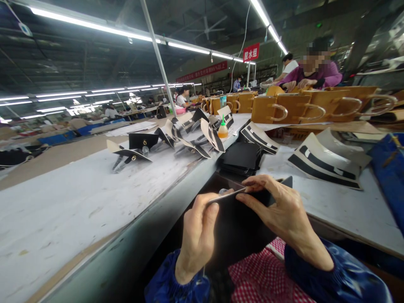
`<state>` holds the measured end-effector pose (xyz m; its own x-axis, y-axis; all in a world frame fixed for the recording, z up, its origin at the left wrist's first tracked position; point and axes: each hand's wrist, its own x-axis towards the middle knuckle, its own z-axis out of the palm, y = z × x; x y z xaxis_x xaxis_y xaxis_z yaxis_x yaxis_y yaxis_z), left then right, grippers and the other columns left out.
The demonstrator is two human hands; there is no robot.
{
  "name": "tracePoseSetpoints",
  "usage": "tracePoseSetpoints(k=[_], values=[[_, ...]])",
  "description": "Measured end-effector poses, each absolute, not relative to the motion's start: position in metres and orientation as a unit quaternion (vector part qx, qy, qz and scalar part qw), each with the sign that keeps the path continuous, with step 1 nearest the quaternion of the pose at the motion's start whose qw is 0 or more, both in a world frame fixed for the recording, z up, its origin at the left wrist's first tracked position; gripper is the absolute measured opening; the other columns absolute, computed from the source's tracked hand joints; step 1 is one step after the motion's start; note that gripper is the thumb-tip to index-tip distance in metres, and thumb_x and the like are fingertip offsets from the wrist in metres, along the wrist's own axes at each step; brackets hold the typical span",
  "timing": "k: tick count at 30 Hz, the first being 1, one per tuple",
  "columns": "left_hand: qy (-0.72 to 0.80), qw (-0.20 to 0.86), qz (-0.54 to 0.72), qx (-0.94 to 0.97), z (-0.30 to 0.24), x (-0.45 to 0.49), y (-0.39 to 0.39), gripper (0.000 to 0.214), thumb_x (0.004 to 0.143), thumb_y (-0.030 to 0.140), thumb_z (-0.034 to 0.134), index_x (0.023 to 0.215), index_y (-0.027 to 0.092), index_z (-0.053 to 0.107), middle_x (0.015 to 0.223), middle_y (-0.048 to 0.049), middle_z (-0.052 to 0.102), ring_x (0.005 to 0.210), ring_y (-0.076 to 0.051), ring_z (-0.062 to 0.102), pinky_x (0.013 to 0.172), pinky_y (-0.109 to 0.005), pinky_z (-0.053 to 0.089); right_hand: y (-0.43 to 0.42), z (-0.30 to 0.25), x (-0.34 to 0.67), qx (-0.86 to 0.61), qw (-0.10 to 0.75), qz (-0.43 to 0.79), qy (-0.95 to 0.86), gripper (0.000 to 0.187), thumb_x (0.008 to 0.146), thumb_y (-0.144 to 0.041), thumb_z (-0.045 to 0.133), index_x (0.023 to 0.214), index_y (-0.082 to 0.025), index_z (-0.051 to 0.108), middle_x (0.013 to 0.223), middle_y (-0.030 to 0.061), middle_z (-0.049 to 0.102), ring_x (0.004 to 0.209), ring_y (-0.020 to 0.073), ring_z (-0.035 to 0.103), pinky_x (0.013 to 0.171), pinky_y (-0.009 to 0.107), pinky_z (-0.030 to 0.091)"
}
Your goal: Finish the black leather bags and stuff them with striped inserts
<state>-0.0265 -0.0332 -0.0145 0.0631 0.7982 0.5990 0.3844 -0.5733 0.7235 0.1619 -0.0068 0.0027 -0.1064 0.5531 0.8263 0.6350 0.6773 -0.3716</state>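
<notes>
My left hand (199, 233) pinches the near left end of a thin dark leather-like panel (227, 195) between thumb and fingers. At its other end, my right hand (279, 208) grips the same panel, thumb below the edge and fingers over the top. The panel is held nearly edge-on above my lap, so most of its face is hidden. Just beyond my hands lies a stack of black panels (241, 158). Right of the stack, curved cream pieces with black strips (326, 162) lie on the white work surface.
On the left white table (78, 210) stand several black-and-cream bag pieces with gold clasps (139, 145) and a glue bottle with a green tip (223, 128). A row of brown bags with handles (293, 107) lines the back. A co-worker in purple (325, 78) works behind it. A blue bin (386, 176) stands right.
</notes>
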Motion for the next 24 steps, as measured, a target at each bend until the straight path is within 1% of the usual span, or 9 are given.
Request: tracePoseSetpoints(k=[4, 6, 8, 12, 18, 24], values=[[0.404, 0.184, 0.538, 0.717, -0.019, -0.024, -0.032, 0.025, 0.102, 0.028, 0.043, 0.115, 0.023, 0.064, 0.103, -0.0038, 0.075, 0.086, -0.016, 0.07, 0.082, -0.025, 0.054, -0.003, 0.0, 0.163, -0.448, 0.523, -0.022, -0.725, 0.017, 0.086, -0.037, 0.069, 0.086, -0.023, 0.059, 0.072, -0.0003, 0.071, 0.061, 0.0164, 0.07, 0.058, 0.027, 0.055], [0.41, 0.173, 0.543, 0.713, -0.021, -0.024, -0.03, 0.025, 0.102, 0.027, 0.043, 0.114, 0.023, 0.064, 0.105, -0.0042, 0.075, 0.087, -0.016, 0.071, 0.083, -0.025, 0.055, 0.0, -0.003, 0.164, -0.478, 0.517, -0.018, -0.709, 0.023, 0.083, -0.042, 0.071, 0.084, -0.022, 0.059, 0.071, 0.0, 0.072, 0.063, 0.0187, 0.071, 0.058, 0.029, 0.054], [0.417, 0.16, 0.548, 0.707, -0.022, -0.024, -0.029, 0.024, 0.102, 0.026, 0.043, 0.112, 0.022, 0.065, 0.105, -0.0042, 0.076, 0.088, -0.016, 0.072, 0.083, -0.025, 0.056, 0.005, -0.005, 0.164, -0.492, 0.517, -0.012, -0.7, 0.024, 0.082, -0.043, 0.072, 0.085, -0.022, 0.06, 0.072, 0.0005, 0.073, 0.066, 0.0201, 0.072, 0.059, 0.03, 0.054], [0.403, 0.143, 0.563, 0.708, -0.021, -0.027, -0.027, 0.022, 0.101, 0.024, 0.044, 0.111, 0.022, 0.064, 0.104, -0.0042, 0.077, 0.095, -0.018, 0.073, 0.084, -0.025, 0.057, 0.01, -0.007, 0.168, -0.486, 0.52, 0.001, -0.702, 0.017, 0.085, -0.038, 0.07, 0.085, -0.022, 0.063, 0.075, 0.0003, 0.075, 0.07, 0.0198, 0.073, 0.062, 0.03, 0.054], [0.388, 0.12, 0.561, 0.721, -0.022, -0.027, -0.028, 0.024, 0.102, 0.025, 0.044, 0.113, 0.021, 0.065, 0.107, -0.0056, 0.077, 0.098, -0.019, 0.074, 0.084, -0.027, 0.058, 0.011, -0.007, 0.171, -0.468, 0.513, 0.011, -0.719, 0.013, 0.088, -0.036, 0.066, 0.091, -0.023, 0.069, 0.079, 0.0008, 0.076, 0.072, 0.0194, 0.073, 0.065, 0.031, 0.056], [0.354, 0.076, 0.542, 0.759, -0.026, -0.03, -0.029, 0.03, 0.1, 0.017, 0.045, 0.124, 0.023, 0.062, 0.114, -0.0048, 0.076, 0.099, -0.018, 0.074, 0.086, -0.027, 0.058, 0.01, -0.005, 0.173, -0.443, 0.485, 0.005, -0.754, 0.017, 0.093, -0.03, 0.06, 0.099, -0.022, 0.074, 0.083, 0.0022, 0.073, 0.076, 0.017, 0.07, 0.068, 0.028, 0.054]])
